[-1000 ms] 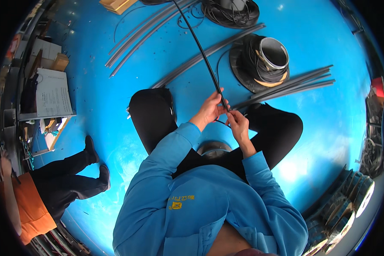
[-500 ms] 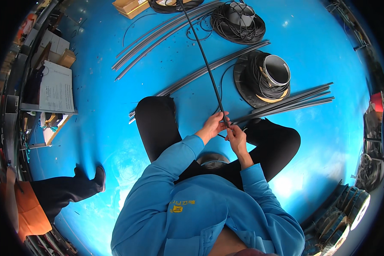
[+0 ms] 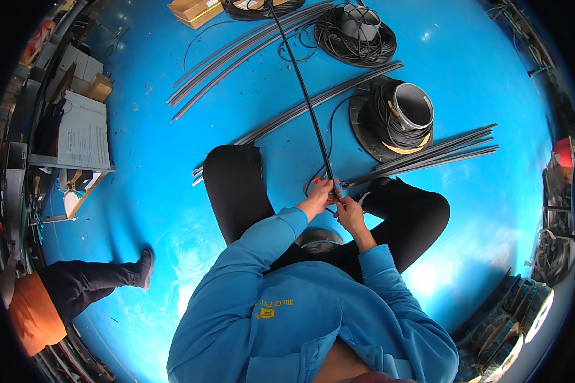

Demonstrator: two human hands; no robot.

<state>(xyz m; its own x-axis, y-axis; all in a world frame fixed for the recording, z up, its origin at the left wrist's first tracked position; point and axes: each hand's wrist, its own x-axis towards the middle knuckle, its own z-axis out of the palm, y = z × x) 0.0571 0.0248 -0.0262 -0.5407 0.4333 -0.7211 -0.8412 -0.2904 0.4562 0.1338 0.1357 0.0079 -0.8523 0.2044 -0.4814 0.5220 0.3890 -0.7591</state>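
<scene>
A long thin black strip (image 3: 303, 89) runs from the far edge down to my hands above my lap. My left hand (image 3: 319, 196) is closed round it near its lower end. Close beside, my right hand (image 3: 351, 216) pinches at the same end; the fingertips hide the exact contact. A small curved red piece (image 3: 312, 185) shows just beyond my left fingers; I cannot tell whether it is held or lies on the floor. From the nearer reel of black cable (image 3: 390, 118), a loose cable (image 3: 331, 124) curves down toward my hands.
Bundles of grey strips (image 3: 441, 153) lie right of my hands, with more grey strips (image 3: 236, 54) farther off. Another cable coil (image 3: 358, 38) and a cardboard box (image 3: 195, 9) are at the back. At left are a shelf (image 3: 76, 163) and another person's leg (image 3: 99, 281).
Both hands have come slightly nearer to me along with the strip's end. The red piece now shows beside my left hand. The other person's leg at left has shifted a little.
</scene>
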